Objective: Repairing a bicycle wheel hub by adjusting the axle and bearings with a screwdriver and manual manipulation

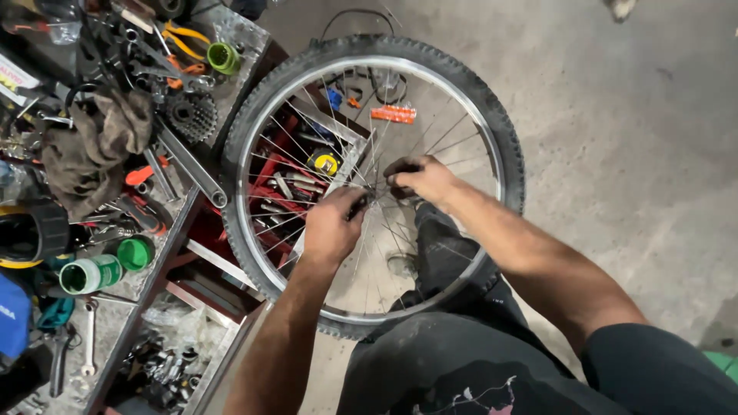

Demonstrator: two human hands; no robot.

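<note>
Bicycle wheel (430,77) upright on concrete floor (630,154). Left hand (332,227) and right hand (421,178) grip at hub, amid spokes. Cluttered workbench (123,323) along wheel's left; cogset (191,115) near its far edge.

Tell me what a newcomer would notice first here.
A spoked bicycle wheel with a knobby tyre fills the middle, held upright. The left hand and right hand meet at its hub. To the left, a cluttered workbench holds tools, a rag and green-capped containers.
</note>
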